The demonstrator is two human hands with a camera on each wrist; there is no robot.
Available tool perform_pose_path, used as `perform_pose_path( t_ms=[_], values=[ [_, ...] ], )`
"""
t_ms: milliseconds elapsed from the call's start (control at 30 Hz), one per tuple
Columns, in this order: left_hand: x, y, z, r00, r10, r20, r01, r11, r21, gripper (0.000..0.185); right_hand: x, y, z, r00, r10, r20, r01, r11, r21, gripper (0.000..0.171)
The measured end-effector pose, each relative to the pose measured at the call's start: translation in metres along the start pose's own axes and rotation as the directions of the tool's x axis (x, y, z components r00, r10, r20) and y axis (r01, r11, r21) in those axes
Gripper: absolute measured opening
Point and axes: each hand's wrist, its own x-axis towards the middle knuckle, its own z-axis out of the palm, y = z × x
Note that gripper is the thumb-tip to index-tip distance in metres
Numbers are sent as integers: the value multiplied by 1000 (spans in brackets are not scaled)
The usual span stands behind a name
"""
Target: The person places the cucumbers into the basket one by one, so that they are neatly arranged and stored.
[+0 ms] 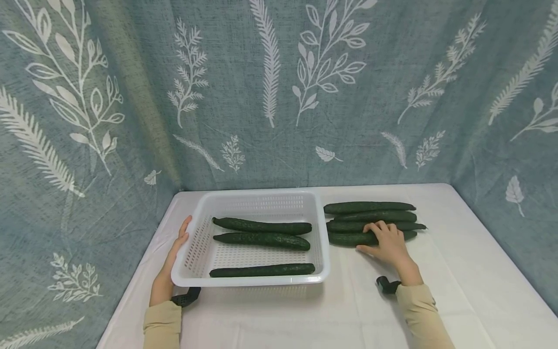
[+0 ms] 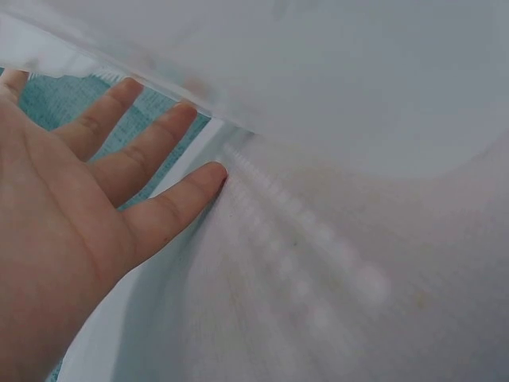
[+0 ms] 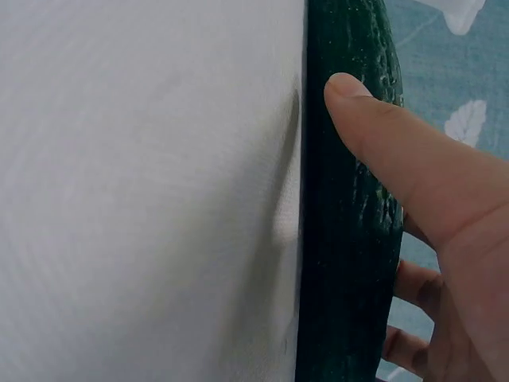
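A white plastic basket stands left of centre, with three dark green cucumbers lying crosswise in it. Along its left side my left hand rests with the fingers straight and spread; the left wrist view shows the fingertips at the underside of the basket's rim. To the right of the basket, several more cucumbers lie in a row. My right hand grips the nearest cucumber of that row, thumb on the near side and the other fingers over the far side.
A white cloth covers the table. Blue-green curtains with white leaf patterns hang behind it and at both sides. Each wrist wears a black device.
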Motion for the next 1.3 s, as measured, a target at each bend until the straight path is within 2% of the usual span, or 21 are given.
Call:
perform_pose_path(
  t_ms=[33, 133, 267, 367, 500, 733, 933, 1200, 1300],
  values=[
    [1, 5, 7, 1000, 10, -8, -10, 1000, 3, 65, -1, 0, 0, 1000, 0, 1, 0, 1000, -7, 49],
    [2, 20, 28, 997, -28, -68, 30, 999, 26, 51, -2, 0, 0, 1000, -4, 1, 4, 1000, -15, 50],
    [4, 28, 36, 986, -96, -138, 101, 994, 30, 49, -3, 1, 2, 1000, -7, -4, 7, 1000, -2, 51],
    [5, 28, 36, 982, -112, -151, 120, 992, 43, 49, -2, 3, 5, 1000, -7, -18, 7, 1000, 14, 51],
    [3, 29, 37, 986, -111, -124, 119, 991, 60, 49, -2, 5, 8, 999, -5, -33, 7, 999, 40, 50],
    [4, 30, 36, 985, -107, -132, 110, 994, 14, 50, -4, 4, 8, 999, 8, -32, -6, 998, 57, 50],
    [4, 25, 33, 988, -97, -123, 101, 995, 27, 51, -5, 1, 3, 999, -4, -37, 6, 999, 47, 47],
    [3, 27, 35, 986, -112, -121, 115, 993, 13, 49, -5, -2, 6, 998, 26, 58, -29, 998, 48, 52],
    [3, 28, 37, 985, -118, -126, 122, 992, 21, 49, -5, -2, 8, 998, 24, 60, -28, 998, 56, 52]
  ],
)
